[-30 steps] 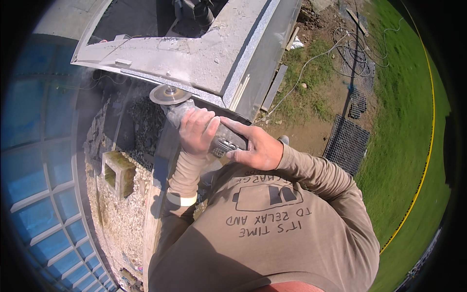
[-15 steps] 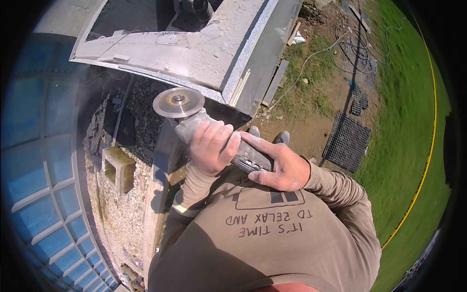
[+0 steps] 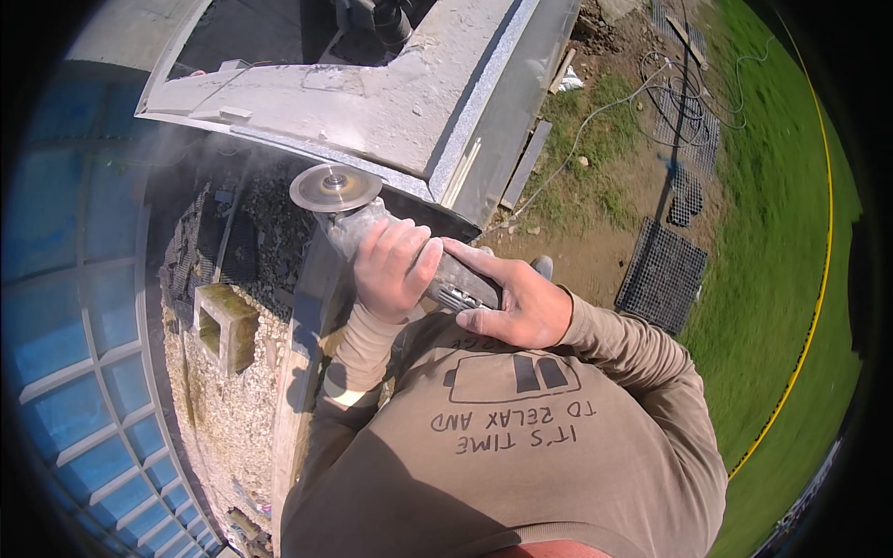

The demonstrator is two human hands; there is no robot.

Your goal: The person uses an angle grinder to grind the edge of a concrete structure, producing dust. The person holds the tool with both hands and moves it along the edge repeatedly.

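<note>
I hold a dusty grey angle grinder [image 3: 462, 282] with both hands. My left hand [image 3: 395, 270] is wrapped round its front part, just behind the head. My right hand [image 3: 526, 302] grips the rear body, thumb on the near side and fingers on the far side. The round cutting disc [image 3: 335, 189] lies nearly flat to my view, at the near edge of a pale stone slab [image 3: 372, 112]. Whether the disc touches that edge I cannot tell. Fine dust hangs to the left of the disc.
A square concrete block [image 3: 228, 327] stands on gravel [image 3: 223, 418] at left, beside blue glazed panels [image 3: 65, 353]. At right are a black grid mat [image 3: 661, 276], a coiled cable [image 3: 674, 98] and grass [image 3: 763, 279] crossed by a yellow strip [image 3: 807, 344]. A large opening [image 3: 270, 33] cuts the slab.
Both hands and the grinder have shifted a little to the left, the right hand most clearly. The disc has moved slightly left and up along the slab's edge. The grip looks the same.
</note>
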